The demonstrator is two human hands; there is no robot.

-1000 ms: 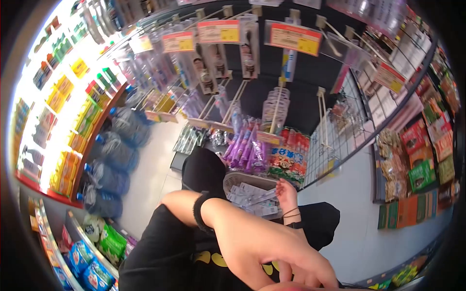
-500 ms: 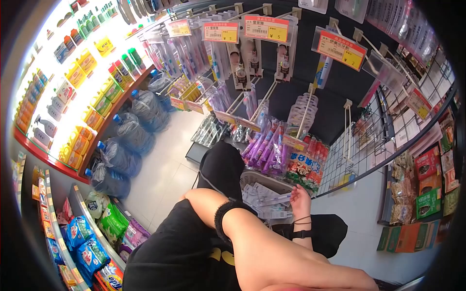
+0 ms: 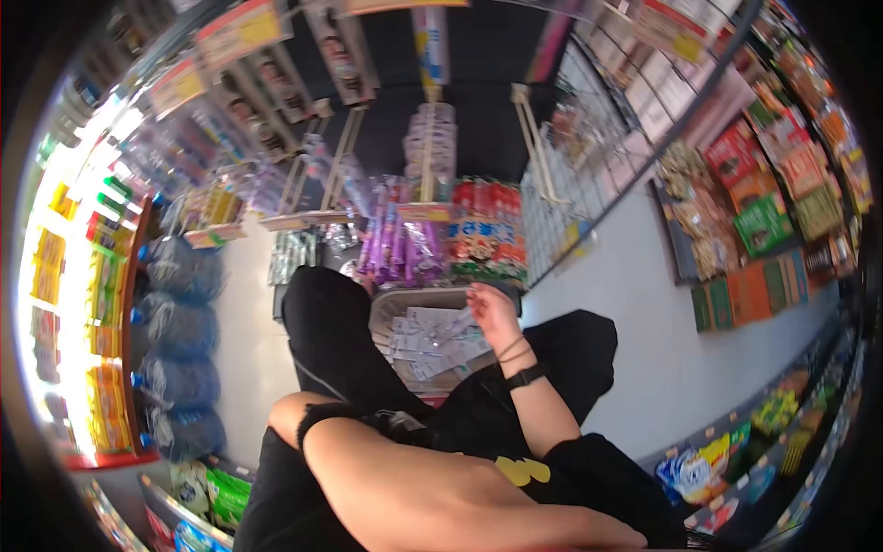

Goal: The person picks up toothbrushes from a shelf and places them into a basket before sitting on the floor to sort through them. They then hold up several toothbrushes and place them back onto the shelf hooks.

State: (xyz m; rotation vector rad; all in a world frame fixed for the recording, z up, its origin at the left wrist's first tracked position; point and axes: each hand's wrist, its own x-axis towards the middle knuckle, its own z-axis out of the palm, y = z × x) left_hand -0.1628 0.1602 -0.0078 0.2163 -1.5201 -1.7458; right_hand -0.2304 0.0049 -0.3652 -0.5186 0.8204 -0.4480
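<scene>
Packets, flat, white and too overlapped to count (image 3: pixel 428 333), are held in one grey plastic basket (image 3: pixel 418 298). Over its rim one bare right hand (image 3: pixel 494 311) is curled; whether anything is gripped cannot be told.

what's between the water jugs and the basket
From jugs to basket: pale floor, then the left knee, in the head view.

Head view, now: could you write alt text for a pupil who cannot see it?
A person's right hand, loosely curled, is at the right side of a grey basket of packets between their knees. The left arm crosses the foreground. Purple packs are ahead; blue jugs stand at left.
</scene>
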